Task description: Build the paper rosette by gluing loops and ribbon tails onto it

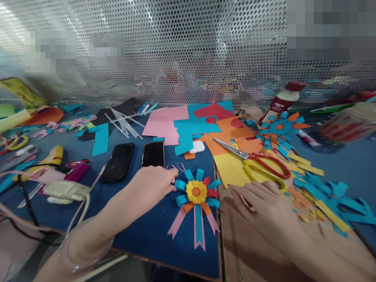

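Observation:
A paper flower rosette [196, 190] lies flat on the blue tabletop, with a yellow layered centre, blue loops, two red petals and notched pink and blue tails. My left hand [152, 182] is at its upper left, fingers curled together beside the blue loops. A thin pink curl [180, 167] shows by those fingertips; whatever they pinch is too small to make out. My right hand [264, 205] rests over the wooden board right of the rosette, fingers stretched out and apart. Just beyond it lie scissors [249, 156] with red and yellow handles, blades partly apart.
Two phones [118, 162] and a glue gun [54, 158] lie left. Clear glue sticks [125, 123] and coloured paper sheets [164, 121] are behind. At right are a bottle [282, 103], another paper flower [280, 126], a jar [346, 123] and blue scraps [331, 196]. Perforated metal [188, 51] closes the back.

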Available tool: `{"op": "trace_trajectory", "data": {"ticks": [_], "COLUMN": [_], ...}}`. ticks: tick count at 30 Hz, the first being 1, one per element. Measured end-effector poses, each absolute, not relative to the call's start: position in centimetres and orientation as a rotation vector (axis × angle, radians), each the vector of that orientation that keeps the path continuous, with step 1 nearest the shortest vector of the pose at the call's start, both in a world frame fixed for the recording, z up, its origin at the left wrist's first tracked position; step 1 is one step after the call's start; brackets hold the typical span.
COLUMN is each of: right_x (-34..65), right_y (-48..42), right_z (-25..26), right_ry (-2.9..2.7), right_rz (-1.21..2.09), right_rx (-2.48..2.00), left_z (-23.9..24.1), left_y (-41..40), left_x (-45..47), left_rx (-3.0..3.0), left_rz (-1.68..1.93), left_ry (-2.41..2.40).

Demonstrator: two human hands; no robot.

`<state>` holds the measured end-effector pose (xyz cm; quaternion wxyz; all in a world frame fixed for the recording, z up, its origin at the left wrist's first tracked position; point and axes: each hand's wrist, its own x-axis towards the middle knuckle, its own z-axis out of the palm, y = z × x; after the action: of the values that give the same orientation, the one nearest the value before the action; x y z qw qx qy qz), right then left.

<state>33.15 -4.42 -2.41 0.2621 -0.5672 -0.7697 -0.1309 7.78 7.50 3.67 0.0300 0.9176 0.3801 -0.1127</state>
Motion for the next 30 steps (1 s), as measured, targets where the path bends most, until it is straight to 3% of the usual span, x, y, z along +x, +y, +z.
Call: {"op": "trace_trajectory", "data": {"ticks": [10,24,30], "right_x": [32.9,33.3,32.4], "right_y": [-5.3,-5.4,-6.2], "right_z": [-2.2,-2.8,-1.6], "right_ry": [-1.989,-2.034,-2.507], "right_rz": [-0.171,-0.246,-0.245], "right_rx": [-1.461,-1.375,-0.997], "left_z": [2.6,2.6,3.5], "left_y": [7.6,6.9,6.9], "left_x": [7.2,7.9,7.3], "left_rx": [2.947,2.953,2.886], "left_rz": [-0.407,-0.464,-0.480], "left_ry": [1.154,1.151,1.137]}}
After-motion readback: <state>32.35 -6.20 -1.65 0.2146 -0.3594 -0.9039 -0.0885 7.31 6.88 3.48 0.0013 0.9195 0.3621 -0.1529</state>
